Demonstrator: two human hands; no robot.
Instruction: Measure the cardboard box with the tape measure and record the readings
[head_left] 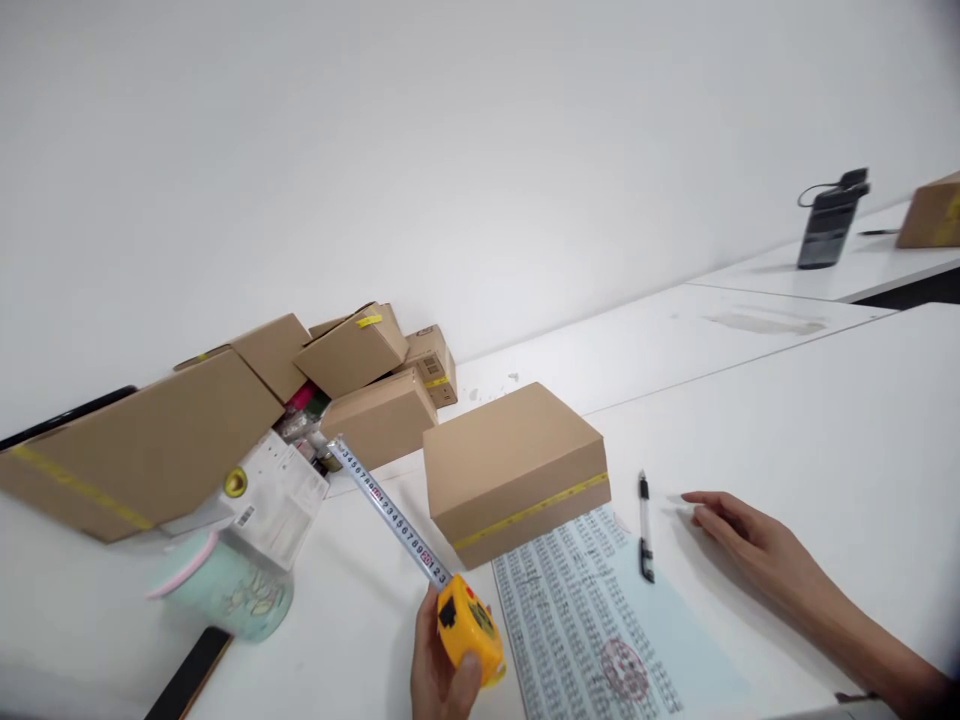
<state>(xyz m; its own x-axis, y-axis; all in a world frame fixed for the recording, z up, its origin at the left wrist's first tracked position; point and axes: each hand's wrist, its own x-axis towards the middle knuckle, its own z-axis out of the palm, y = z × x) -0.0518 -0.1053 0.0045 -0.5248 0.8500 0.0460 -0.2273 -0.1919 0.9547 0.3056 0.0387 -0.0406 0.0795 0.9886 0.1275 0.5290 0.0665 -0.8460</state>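
My left hand (444, 670) grips a yellow tape measure (475, 630), thumb on its near side. Its metal blade (394, 517) is drawn out a little past 20, slanting up and left to the left of a closed cardboard box (517, 450). Yellow tape runs along that box's front side. My right hand (739, 530) rests on the white table with fingers stretched out and nothing in them. Just left of it lies a pen (645, 525) with black ends. Under the pen and against the box's front is a printed light-blue sheet (592, 640) with a round red stamp.
Several cardboard boxes (352, 350) are piled at the back left. Before them lie white packaging (274, 500), a roll of yellow tape (235, 482), a mint-green cup (232, 590) and a dark flat object (187, 675). A dark bottle (829, 225) and another box (930, 215) stand far right.
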